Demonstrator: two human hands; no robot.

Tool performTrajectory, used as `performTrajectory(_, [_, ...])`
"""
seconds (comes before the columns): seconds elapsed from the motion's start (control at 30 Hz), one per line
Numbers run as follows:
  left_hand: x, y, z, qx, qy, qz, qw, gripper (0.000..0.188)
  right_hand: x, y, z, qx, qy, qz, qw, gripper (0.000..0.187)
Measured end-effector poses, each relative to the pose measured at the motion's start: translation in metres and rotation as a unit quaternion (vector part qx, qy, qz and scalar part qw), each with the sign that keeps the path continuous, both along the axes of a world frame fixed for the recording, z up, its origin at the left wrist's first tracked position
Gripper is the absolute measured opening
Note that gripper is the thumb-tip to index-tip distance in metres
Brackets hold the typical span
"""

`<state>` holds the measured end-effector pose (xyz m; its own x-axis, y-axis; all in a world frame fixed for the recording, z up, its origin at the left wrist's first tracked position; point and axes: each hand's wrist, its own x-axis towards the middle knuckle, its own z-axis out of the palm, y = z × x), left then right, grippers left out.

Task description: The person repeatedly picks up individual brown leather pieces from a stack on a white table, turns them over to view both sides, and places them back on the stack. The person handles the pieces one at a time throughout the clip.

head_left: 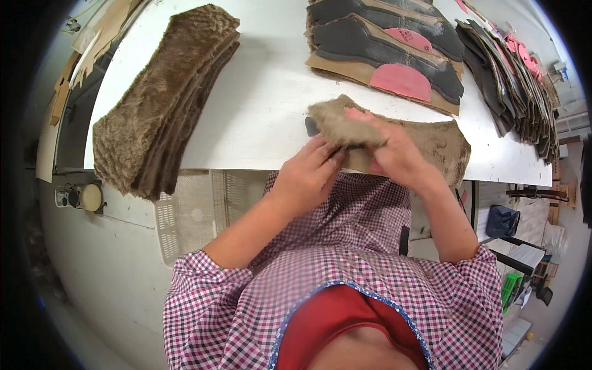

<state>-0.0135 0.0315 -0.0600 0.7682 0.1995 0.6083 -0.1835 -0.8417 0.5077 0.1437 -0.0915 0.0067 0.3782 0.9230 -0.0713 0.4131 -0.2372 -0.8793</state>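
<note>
A brown fur-faced piece [439, 139] lies furry side up at the table's front edge, its left end lifted and folded over. Fingertips of my left hand [308, 176] pinch the lower edge of this folded end. Across the fold lies my right hand [398, 148], its fingers curled over the pile and slightly blurred. A bit of dark backing shows at the left of the fold, and a little pink under my right hand. What lies between the fingertips is hidden.
A stack of brown fur pieces [166, 92] overhangs the white table [265, 80] at left. Layered tan and dark grey pieces with pink patches [401, 81] lie at the back, and another fanned pile [512, 92] at right. Below the front edge stands a pale plastic basket [185, 213].
</note>
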Motion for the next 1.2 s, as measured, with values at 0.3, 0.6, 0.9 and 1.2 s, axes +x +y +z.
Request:
performTrajectory(0.3, [-0.004, 0.005, -0.003, -0.029, -0.011, -0.037, 0.999, 0.022, -0.007, -0.003, -0.01, 0.001, -0.283, 0.124, 0.951, 0.062])
performTrajectory(0.6, [0.042, 0.023, 0.074, -0.451, -0.01, -0.104, 0.886, 0.028, -0.011, -0.009, -0.021, -0.01, -0.363, 0.105, 0.926, 0.06])
performTrajectory(0.9, [0.101, -0.01, 0.035, -0.284, 0.186, -0.105, 0.935, 0.032, 0.035, -0.116, -0.001, -0.093, -0.503, -0.076, 0.856, 0.062])
performTrajectory(1.2, [0.099, -0.029, 0.04, 0.186, 0.264, -0.134, 0.937, 0.048, 0.082, -0.196, -0.011, 0.112, 0.183, -0.5, 0.839, 0.04])
